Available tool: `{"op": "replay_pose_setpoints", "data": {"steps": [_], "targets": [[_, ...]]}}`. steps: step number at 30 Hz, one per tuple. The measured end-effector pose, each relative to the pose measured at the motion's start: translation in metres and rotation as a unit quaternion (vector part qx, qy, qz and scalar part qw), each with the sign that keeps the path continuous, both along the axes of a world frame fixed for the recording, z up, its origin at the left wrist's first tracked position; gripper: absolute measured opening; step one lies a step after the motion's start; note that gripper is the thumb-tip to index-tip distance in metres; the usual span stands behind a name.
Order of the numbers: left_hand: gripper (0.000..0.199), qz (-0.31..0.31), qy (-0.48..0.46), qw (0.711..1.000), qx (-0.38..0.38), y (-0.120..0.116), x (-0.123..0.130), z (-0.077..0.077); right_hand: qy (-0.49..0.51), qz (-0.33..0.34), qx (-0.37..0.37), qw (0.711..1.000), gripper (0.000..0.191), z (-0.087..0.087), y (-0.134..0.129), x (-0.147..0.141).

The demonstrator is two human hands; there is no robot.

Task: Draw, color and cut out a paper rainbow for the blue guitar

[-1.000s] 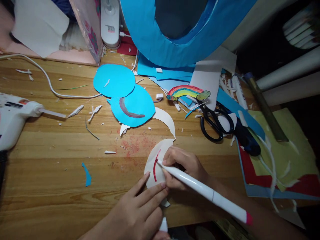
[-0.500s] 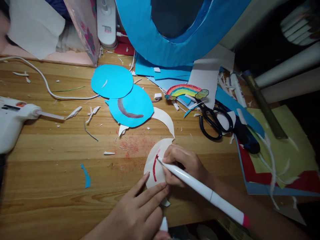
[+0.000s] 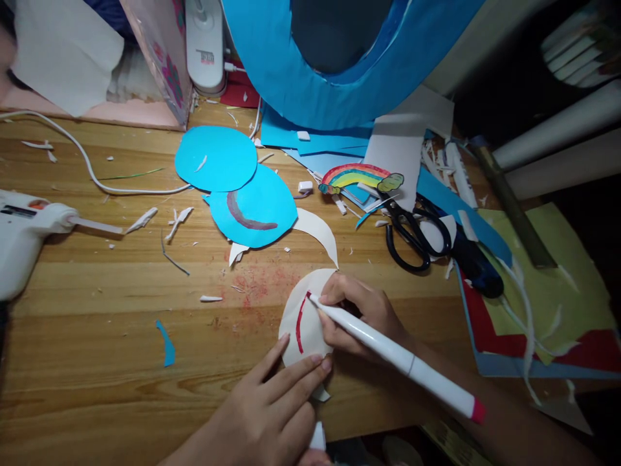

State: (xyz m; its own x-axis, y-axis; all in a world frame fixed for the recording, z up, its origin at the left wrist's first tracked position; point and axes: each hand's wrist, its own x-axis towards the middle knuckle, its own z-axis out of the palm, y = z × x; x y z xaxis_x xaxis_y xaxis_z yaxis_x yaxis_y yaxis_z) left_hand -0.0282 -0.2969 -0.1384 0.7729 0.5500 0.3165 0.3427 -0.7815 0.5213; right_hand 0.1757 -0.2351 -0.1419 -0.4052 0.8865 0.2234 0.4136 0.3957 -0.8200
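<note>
Right hand (image 3: 363,310) holds a white marker (image 3: 388,343) with a pink end, fingers closed in a writing grip. Tip touches the upper end of a curved red line (image 3: 299,327) on the white paper piece (image 3: 290,307). Left hand (image 3: 264,401) lies over the lower part of that piece, fingers extended and slightly apart, fingertips pressing it to the desk (image 3: 97,369). 1 small white object (image 3: 317,437) shows by the left thumb; cannot tell if gripped.

White paper piece sits at the near middle of the desk, between the 2 hands. Just beyond it: 1 white paper crescent (image 3: 321,234), partly under a blue paper piece (image 3: 262,207) with a dark curved line. 1 blue oval (image 3: 216,155) overlaps that piece's far edge. Small blue scrap (image 3: 167,346) to the left, apart from the hands.

Glue gun (image 3: 24,239) at left edge. Black-handled scissors (image 3: 422,243) at right, near a paper rainbow (image 3: 359,176). Large blue ring (image 3: 334,100) at the back. Yellow paper (image 3: 557,310) lies over red paper (image 3: 495,333) at far right.
</note>
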Motion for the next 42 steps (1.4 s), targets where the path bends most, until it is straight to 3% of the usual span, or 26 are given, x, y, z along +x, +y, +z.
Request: {"op": "replay_pose_setpoints", "data": {"steps": [3, 6, 31, 42], "targets": [[0.042, -0.009, 0.008, 1.000, -0.001, 0.0011, -0.0013, 0.0008, 0.002, 0.019, 0.007, 1.000, 0.023, -0.0010, -0.0001, 0.0001], [0.042, -0.014, 0.009, 1.000, 0.002, 0.0013, -0.0016, 0.0005, -0.001, -0.006, 0.002, 1.000, 0.023, -0.0011, -0.0002, 0.0003], [0.040, -0.008, 0.005, 1.000, -0.008, 0.0006, -0.0012, 0.0013, -0.003, -0.023, 0.001, 1.000, 0.022, 0.0021, -0.0002, 0.0001], [0.039, -0.012, 0.007, 1.000, -0.001, 0.0005, -0.0026, 0.0020, 0.010, 0.007, 0.022, 1.000, 0.025, 0.0027, 0.0012, -0.0009]]}}
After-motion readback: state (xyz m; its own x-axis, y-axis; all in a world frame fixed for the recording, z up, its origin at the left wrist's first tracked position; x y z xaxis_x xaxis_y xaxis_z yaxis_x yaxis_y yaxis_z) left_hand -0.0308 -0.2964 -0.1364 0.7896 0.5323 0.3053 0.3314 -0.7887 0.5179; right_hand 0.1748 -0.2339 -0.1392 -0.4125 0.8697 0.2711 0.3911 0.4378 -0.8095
